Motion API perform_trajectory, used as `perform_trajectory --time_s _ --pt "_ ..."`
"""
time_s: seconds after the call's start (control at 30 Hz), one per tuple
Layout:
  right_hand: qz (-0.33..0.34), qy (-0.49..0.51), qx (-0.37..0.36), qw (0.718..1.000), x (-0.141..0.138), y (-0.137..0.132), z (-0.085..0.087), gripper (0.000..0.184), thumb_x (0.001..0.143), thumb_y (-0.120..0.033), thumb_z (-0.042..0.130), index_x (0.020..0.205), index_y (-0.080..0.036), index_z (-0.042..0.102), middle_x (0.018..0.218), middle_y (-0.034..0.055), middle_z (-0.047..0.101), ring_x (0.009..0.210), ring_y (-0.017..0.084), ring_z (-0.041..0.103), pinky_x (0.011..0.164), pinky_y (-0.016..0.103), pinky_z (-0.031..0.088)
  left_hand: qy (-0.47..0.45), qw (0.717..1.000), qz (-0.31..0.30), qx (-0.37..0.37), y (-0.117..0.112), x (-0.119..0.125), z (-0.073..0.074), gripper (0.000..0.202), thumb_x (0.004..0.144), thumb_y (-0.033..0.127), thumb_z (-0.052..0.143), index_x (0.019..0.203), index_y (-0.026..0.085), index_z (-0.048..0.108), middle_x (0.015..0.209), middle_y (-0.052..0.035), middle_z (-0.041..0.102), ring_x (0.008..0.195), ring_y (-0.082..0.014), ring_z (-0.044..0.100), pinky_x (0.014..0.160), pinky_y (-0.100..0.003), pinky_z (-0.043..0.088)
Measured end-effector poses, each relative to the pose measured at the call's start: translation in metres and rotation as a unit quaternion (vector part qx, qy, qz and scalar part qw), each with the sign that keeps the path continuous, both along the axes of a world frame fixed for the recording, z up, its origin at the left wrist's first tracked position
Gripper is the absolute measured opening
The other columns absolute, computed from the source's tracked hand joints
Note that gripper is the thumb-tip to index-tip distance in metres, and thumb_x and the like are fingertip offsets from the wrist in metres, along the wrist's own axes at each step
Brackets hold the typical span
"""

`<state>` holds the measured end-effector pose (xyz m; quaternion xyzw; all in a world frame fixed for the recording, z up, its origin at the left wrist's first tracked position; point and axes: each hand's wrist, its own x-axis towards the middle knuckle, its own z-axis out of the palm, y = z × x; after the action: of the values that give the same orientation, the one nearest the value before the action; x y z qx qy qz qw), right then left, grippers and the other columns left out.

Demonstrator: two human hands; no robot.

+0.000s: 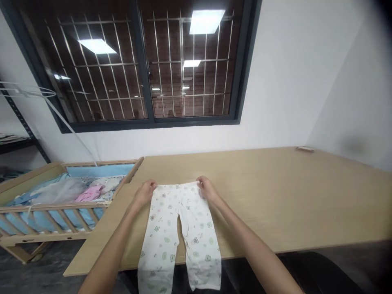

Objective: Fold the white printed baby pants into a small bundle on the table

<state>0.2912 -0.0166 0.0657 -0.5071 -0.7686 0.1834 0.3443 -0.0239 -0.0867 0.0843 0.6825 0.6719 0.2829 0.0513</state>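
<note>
A small pair of white pants (167, 228) printed with little green and grey figures lies spread on the wooden table, its waistband towards the window. Both legs hang past the table's near edge. My left hand (146, 192) pinches the left corner of the waistband. At the opposite corner, my right hand (206, 188) has its fingers closed on the waistband too. The cloth between the two hands is stretched fairly straight.
The tabletop (275, 196) reaches far to the right, with a small flat object (305, 149) at its back edge. On the left stands a wooden crib (55, 236) holding pink clothing (89, 193) and other fabric. A barred window (150, 81) is ahead.
</note>
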Motion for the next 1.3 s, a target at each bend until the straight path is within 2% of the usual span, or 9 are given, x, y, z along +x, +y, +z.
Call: perform_trajectory --time_s 0.13,0.23,0.4,0.67,0.8,0.93,1.13,1.2,1.3 --pt "-0.031 -0.09 -0.006 0.995 -0.009 0.027 -0.041 0.026 0.093 -0.006 0.039 0.106 -0.016 0.059 0.107 0.0085 0.065 0.092 0.018 0.06 0.075 0.025 0.046 0.057 0.996 0.043 -0.048 0.033 0.016 -0.047 0.021 0.097 0.017 0.044 0.098 0.016 0.065 0.099 -0.0101 0.071 0.097 -0.0215 0.065 0.082 -0.031 0.049" --pt "-0.048 -0.12 -0.003 0.992 -0.015 0.04 -0.058 0.027 0.089 -0.003 0.044 0.107 -0.016 0.061 0.112 0.0108 0.063 0.106 0.021 0.055 0.09 0.028 0.041 0.101 0.989 0.087 -0.067 0.054 0.027 -0.074 0.019 0.098 0.025 0.056 0.112 0.015 0.064 0.114 -0.01 0.067 0.106 -0.0225 0.064 0.091 -0.04 0.052" --pt "-0.082 -0.162 -0.005 0.983 -0.022 0.073 -0.069 0.033 0.087 -0.003 0.046 0.113 -0.016 0.062 0.119 0.0146 0.06 0.112 0.025 0.049 0.094 0.031 0.034 0.152 0.976 0.131 -0.079 0.092 0.035 -0.092 0.037 0.095 0.039 0.063 0.125 0.018 0.06 0.127 -0.0093 0.062 0.109 -0.0234 0.063 0.093 -0.046 0.055" --pt "-0.105 -0.163 -0.014 0.981 -0.017 0.122 -0.077 0.032 0.093 -0.009 0.046 0.12 -0.015 0.063 0.124 0.0155 0.059 0.115 0.026 0.048 0.097 0.033 0.031 0.162 0.972 0.15 -0.083 0.13 0.031 -0.095 0.037 0.095 0.039 0.063 0.126 0.018 0.059 0.128 -0.0095 0.061 0.109 -0.0232 0.063 0.092 -0.045 0.056" --pt "-0.098 -0.143 -0.013 0.985 -0.014 0.128 -0.086 0.031 0.099 -0.016 0.044 0.121 -0.019 0.065 0.123 0.0115 0.061 0.117 0.023 0.05 0.099 0.031 0.031 0.148 0.976 0.135 -0.089 0.128 0.031 -0.091 0.037 0.096 0.039 0.062 0.126 0.018 0.059 0.127 -0.0093 0.061 0.108 -0.023 0.063 0.092 -0.045 0.056" --pt "-0.096 -0.12 -0.015 0.988 -0.012 0.13 -0.09 0.031 0.1 -0.016 0.046 0.122 -0.02 0.067 0.12 0.0096 0.064 0.115 0.02 0.054 0.099 0.028 0.032 0.135 0.98 0.116 -0.087 0.117 0.041 -0.075 0.036 0.095 0.039 0.063 0.125 0.018 0.06 0.127 -0.0086 0.062 0.109 -0.0231 0.063 0.093 -0.046 0.055" --pt "-0.102 -0.086 -0.021 0.991 -0.01 0.134 -0.091 0.03 0.098 -0.019 0.051 0.123 -0.015 0.068 0.117 0.0123 0.066 0.112 0.02 0.057 0.099 0.027 0.035 0.121 0.989 0.057 -0.065 0.086 0.083 -0.031 0.033 0.102 0.019 0.035 0.127 0.009 0.055 0.13 -0.024 0.058 0.126 -0.032 0.053 0.103 -0.047 0.043" --pt "-0.102 -0.074 -0.028 0.992 -0.009 0.135 -0.091 0.03 0.097 -0.02 0.052 0.121 -0.014 0.068 0.117 0.0127 0.067 0.11 0.02 0.058 0.099 0.027 0.036 0.116 0.99 -0.007 -0.076 0.06 0.111 -0.024 0.032 0.102 0.024 0.034 0.119 0.012 0.058 0.123 -0.0201 0.063 0.119 -0.0293 0.058 0.099 -0.042 0.044" --pt "-0.1 -0.055 -0.04 0.993 -0.008 0.136 -0.09 0.029 0.096 -0.023 0.053 0.117 -0.014 0.07 0.115 0.0124 0.068 0.108 0.02 0.059 0.097 0.026 0.037 0.108 0.98 -0.116 -0.119 0.003 0.169 -0.029 0.037 0.101 0.043 0.038 0.1 0.019 0.065 0.097 -0.0142 0.071 0.091 -0.0258 0.068 0.079 -0.038 0.05"
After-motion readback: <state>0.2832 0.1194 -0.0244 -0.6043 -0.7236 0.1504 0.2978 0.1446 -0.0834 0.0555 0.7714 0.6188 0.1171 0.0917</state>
